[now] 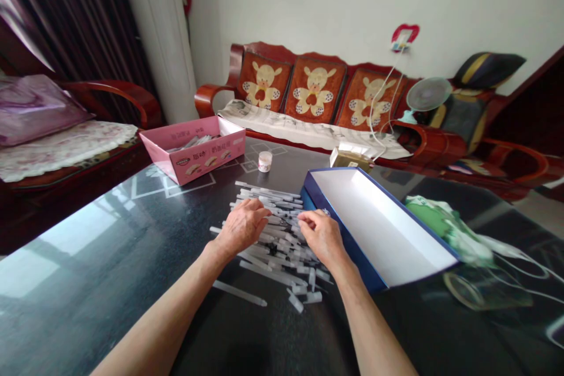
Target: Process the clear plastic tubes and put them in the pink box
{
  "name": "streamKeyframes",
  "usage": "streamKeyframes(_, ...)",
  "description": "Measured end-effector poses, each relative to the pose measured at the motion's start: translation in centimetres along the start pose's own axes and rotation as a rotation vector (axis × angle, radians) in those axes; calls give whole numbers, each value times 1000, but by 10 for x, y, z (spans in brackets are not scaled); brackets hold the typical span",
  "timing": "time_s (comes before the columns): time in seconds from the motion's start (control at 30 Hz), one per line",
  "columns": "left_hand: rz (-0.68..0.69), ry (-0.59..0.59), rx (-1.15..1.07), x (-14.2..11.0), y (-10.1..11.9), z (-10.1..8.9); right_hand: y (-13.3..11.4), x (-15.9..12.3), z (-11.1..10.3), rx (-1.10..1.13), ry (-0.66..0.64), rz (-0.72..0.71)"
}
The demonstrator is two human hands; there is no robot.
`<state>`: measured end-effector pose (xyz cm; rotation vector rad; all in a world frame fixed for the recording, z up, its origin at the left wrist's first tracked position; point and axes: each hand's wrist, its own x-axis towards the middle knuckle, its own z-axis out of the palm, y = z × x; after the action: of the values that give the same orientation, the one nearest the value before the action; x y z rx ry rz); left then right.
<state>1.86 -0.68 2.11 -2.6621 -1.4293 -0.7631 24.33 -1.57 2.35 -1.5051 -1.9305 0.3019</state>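
Left grip and right grip are curling over pale sticks lying beneath and between them; whether either is grasping one, cannot tell; loose overlap is calling for light fingertip lifting; blue box is standing beside right grip.

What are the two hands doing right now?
Left hand: fingers curled over the white tubes; grip unclear.
Right hand: fingertips pinched together; held item unclear.
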Motion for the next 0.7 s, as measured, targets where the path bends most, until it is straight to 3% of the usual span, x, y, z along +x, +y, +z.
streamKeyframes(0.1, -40, 68, -38, 0, -4, 2, -1, 24, -1, -136, -18, 20)
streamKeyframes(0.2, -154, 128, -34, 0, -8, 3, -2, 59, 4, -405, -139, 38)
streamKeyframes(0.37, -294, 161, -47, 0, -12, 2, -1, 109, 18, -513, -327, 87)
streamKeyframes(0.53, -339, 158, -69, 0, -13, 1, 5, 131, 30, -577, -429, 164)
streamKeyframes(0.7, -337, 153, -82, 1, -12, -1, 8, 138, 35, -576, -375, 142)
